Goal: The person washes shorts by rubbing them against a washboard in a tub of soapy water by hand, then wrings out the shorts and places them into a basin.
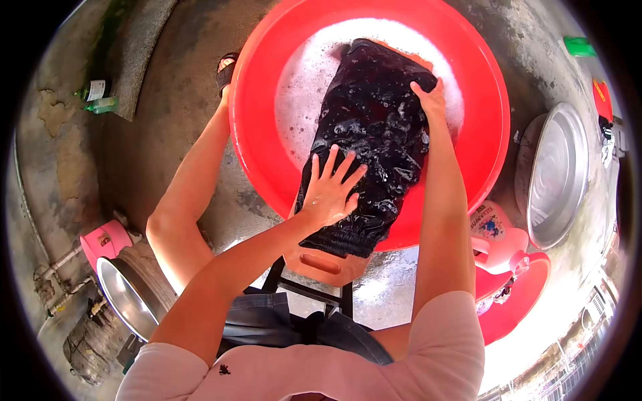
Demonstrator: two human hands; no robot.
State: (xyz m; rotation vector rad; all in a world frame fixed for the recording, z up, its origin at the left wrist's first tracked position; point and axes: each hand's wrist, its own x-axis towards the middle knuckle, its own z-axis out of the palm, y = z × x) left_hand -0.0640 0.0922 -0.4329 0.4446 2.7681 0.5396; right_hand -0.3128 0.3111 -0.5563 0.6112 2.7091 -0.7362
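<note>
A wet black garment with suds on it and a gathered elastic band at its near end lies spread over an orange washboard. The board leans into a big red basin of foamy water. My left hand rests flat on the lower left of the cloth, its fingers spread. At the upper right edge of the garment, my right hand grips the cloth, thumb on top; its other fingers are partly hidden at the side.
Right of the basin are a pink detergent jug, a smaller red basin and a metal basin. On the left stand another metal basin and a pink bucket. Bottles lie by the wall.
</note>
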